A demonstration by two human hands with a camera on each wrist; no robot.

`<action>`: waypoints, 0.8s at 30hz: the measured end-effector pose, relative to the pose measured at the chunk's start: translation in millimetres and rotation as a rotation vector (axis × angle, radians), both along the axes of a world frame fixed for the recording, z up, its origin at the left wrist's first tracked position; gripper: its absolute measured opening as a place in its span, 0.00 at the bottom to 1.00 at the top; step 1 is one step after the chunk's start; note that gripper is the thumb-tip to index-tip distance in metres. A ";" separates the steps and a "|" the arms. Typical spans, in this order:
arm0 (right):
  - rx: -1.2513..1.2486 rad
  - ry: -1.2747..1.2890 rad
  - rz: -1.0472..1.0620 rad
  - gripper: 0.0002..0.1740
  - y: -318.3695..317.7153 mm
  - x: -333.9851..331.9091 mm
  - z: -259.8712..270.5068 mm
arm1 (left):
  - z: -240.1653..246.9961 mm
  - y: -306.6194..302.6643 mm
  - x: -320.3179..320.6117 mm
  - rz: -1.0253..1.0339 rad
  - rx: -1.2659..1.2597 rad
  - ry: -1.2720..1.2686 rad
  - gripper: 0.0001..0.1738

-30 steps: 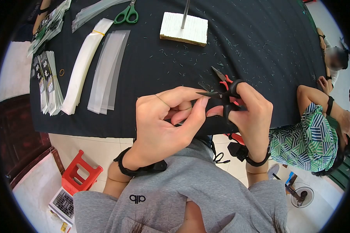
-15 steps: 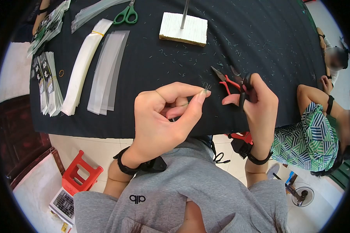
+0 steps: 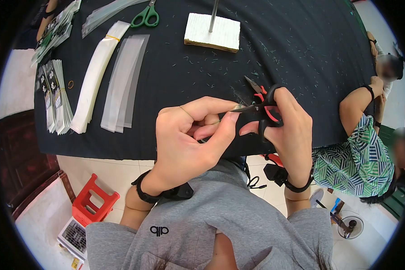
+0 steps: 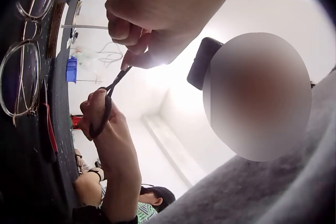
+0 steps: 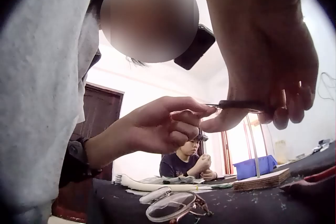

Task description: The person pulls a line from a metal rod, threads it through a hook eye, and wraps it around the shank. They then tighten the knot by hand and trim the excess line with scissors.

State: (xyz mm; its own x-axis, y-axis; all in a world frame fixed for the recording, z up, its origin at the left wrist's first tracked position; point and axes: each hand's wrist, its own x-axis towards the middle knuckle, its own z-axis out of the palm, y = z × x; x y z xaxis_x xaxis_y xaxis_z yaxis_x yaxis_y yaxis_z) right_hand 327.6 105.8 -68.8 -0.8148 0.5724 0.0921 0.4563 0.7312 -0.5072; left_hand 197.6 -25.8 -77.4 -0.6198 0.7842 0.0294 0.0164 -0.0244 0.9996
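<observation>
In the head view my left hand [image 3: 189, 135] pinches fine greenish strands [image 3: 237, 107] between thumb and index finger. A thin thread [image 3: 186, 114] crosses the back of its index finger. My right hand [image 3: 290, 121] holds small black-handled scissors [image 3: 271, 95], fingers and thumb in the loops. Their blades reach right to the left fingertips, over the strands. The right wrist view has the scissors [image 5: 241, 105] edge-on between both hands. Red-handled pliers [image 3: 255, 85] lie on the black cloth just behind the scissors, partly hidden by them.
A white block [image 3: 211, 33] with an upright metal rod stands at the back. Green-handled scissors [image 3: 145, 19], clear sleeves [image 3: 126, 85] and a banded white bundle [image 3: 96, 76] lie left. Eyeglasses [image 5: 173, 205] rest on the cloth among green clippings. Another person sits at right.
The right hand with the scissors moved away rightward from the left fingertips, then came back left to them. The left hand stayed nearly in place, still pinching the strands.
</observation>
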 end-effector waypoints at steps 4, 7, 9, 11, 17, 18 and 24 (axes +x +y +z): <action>0.052 0.074 -0.028 0.31 -1.7 -0.1 -4.3 | -1.0 -1.6 0.6 -0.001 0.010 0.032 0.07; 0.031 0.011 -0.007 0.23 -2.7 2.5 -2.0 | -1.4 -2.2 0.8 -0.008 0.010 0.034 0.07; -0.009 0.027 -0.027 0.22 -1.9 2.9 -0.1 | 0.0 -0.7 1.5 -0.005 0.010 0.037 0.07; 0.014 0.038 -0.026 0.22 -1.6 3.6 -0.9 | 1.1 -0.6 1.4 -0.002 0.003 0.046 0.07; 0.030 0.078 -0.108 0.17 -3.8 3.0 1.5 | 3.2 1.0 1.5 -0.005 -0.006 0.040 0.07; 0.009 0.116 -0.146 0.16 -4.0 2.0 3.7 | 3.2 1.2 1.0 -0.005 -0.006 0.040 0.07; -0.026 0.141 -0.362 0.20 19.0 12.7 1.6 | 4.7 0.1 -7.2 -0.093 -0.008 -0.268 0.06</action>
State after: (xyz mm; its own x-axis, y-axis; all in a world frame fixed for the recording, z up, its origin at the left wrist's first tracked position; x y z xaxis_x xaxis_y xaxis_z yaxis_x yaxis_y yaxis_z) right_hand 340.3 124.8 -67.2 -0.5398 0.8244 0.1703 0.6068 0.5213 -0.6001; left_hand 190.4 -25.7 -72.7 -0.5304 0.8373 -0.1327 -0.2504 -0.0052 0.9681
